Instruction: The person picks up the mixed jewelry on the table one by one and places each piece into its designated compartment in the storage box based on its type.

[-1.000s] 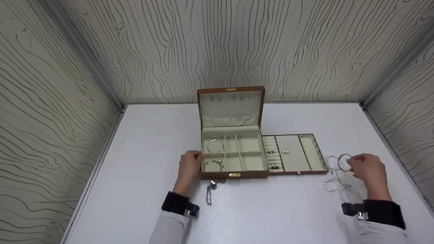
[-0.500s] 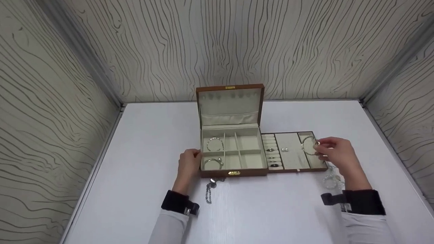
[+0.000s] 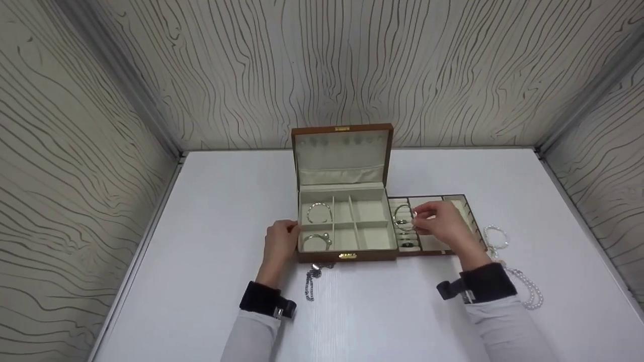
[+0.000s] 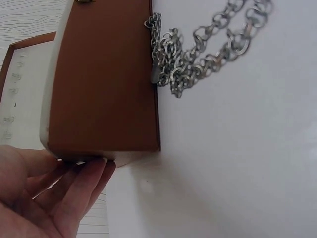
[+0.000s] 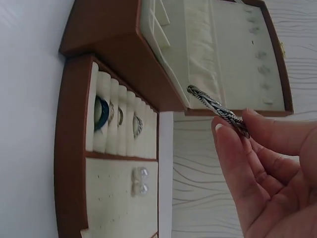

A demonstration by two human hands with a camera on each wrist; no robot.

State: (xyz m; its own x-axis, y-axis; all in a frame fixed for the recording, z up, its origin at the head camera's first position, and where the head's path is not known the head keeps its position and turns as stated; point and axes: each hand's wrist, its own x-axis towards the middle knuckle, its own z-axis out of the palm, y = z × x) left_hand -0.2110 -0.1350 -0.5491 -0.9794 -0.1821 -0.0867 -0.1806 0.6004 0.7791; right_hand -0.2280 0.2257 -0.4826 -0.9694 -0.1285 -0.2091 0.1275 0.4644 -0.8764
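Note:
My right hand (image 3: pixel 440 221) pinches a braided silver cuff bracelet (image 5: pixel 218 109) between thumb and fingers, raised above the ring rolls of the pulled-out drawer (image 3: pixel 432 253). The fingertips of my left hand (image 3: pixel 282 244) rest against the left side of the brown jewelry box (image 4: pixel 106 84), whose lid (image 3: pixel 342 156) stands raised. Two bracelets lie in the box's left compartments: a twisted one (image 3: pixel 319 204) at the back and one with ball ends (image 3: pixel 326 241) at the front. The drawer holds several rings (image 5: pixel 101 113) and a pair of pearl earrings (image 5: pixel 143 181).
A silver chain (image 3: pixel 309 286) lies on the white table (image 3: pixel 382 311) by the box's front left corner. Right of the drawer are a clear-beaded bracelet (image 3: pixel 497 229) and a pearl strand (image 3: pixel 528 286). Patterned panels (image 3: pixel 342 75) enclose the table behind and at both sides.
My right hand has carried the cuff bracelet leftward from beside the beaded jewelry, across the drawer to the ring rolls. My left hand has stayed at the box's side.

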